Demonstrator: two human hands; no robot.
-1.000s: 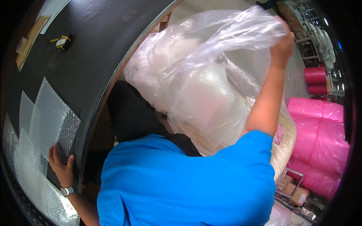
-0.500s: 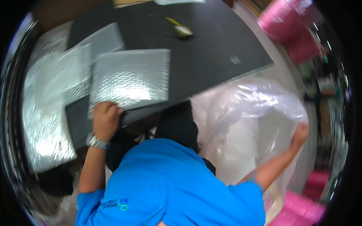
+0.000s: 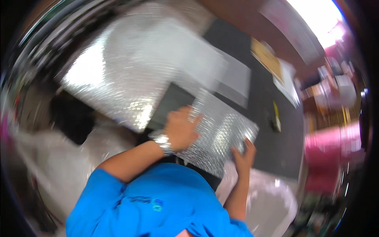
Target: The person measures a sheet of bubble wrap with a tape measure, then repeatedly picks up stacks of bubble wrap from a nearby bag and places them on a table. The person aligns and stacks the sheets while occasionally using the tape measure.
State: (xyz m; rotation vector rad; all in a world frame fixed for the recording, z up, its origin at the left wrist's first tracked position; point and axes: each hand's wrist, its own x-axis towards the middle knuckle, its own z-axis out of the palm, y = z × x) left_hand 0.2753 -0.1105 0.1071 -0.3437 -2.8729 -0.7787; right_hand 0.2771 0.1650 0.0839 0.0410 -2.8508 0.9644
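At the tabletop edge: L hand & R hand on bubble sheet

Sheet's flat on the tabletop, near side, just in front of the blue shirt. L hand: palm down, fingers spread, over the sheet's left end. R hand: thumb & forefinger apart at the right-hand corner; too blurry, can't tell if pinching or just touching.

Progress, AFAICT: sheet's laid out, no fold, no tape, nothing visibly wrapped in it. Looks like a positioning step, prob. early on. Other stock's out too: wide bubble wrap to the left, pale sheets beyond, w/ no hand on either. Tape measure lies apart on the right; cardboard & white paper farther off, all untouched.

Remaining, IMO: this sheet isn't finished with, b/c both hands are on or at it. How many others need work: can't tell. Clear plastic sits beside the R forearm, apparently not held.
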